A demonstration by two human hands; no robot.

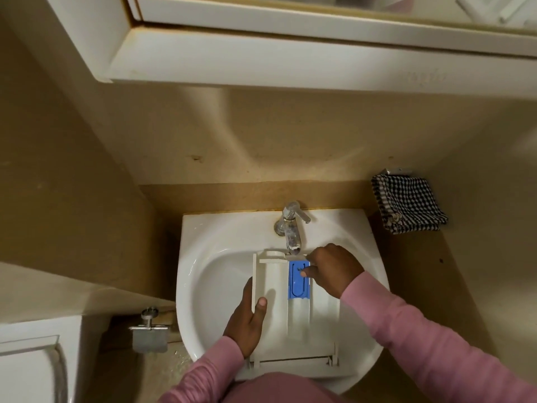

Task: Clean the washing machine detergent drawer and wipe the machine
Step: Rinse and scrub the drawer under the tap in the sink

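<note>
While the drawer [276, 286] lay across the sink [209, 237] under the tap [290, 231], the left hand [250, 318] gripped its side wall and the right hand [331, 269] pinched the blue insert [297, 287] (likely the softener cap); lifting it straight up, drawer held firm, seemed wisest.

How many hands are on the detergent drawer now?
2. The left hand grips the detergent drawer by its left wall; the right hand holds its blue insert, by the tap.

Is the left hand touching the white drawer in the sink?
Touching. The head view shows the left hand gripping the drawer's left wall, its thumb hooked over the top edge.
</note>
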